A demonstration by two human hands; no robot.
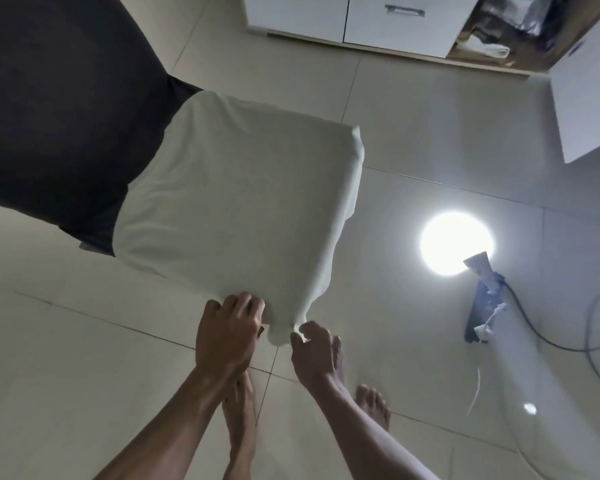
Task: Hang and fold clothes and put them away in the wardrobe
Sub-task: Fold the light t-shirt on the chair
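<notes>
A white folded garment (236, 202) hangs in the air above the tiled floor, spreading away from me. My left hand (227, 336) grips its near edge with curled fingers. Just right of it, my right hand (314, 355) pinches the same near edge between thumb and fingertips. The wardrobe (378, 19) stands at the top of the head view with white doors, and its right side is open, showing dark clothes inside (520, 26).
A dark cloth surface (56, 105) fills the upper left, partly under the garment. A power strip with plugs and cables (482, 306) lies on the floor at right, beside a bright lamp reflection (456, 244). A white open door panel (589, 95) stands at far right. My bare feet are below.
</notes>
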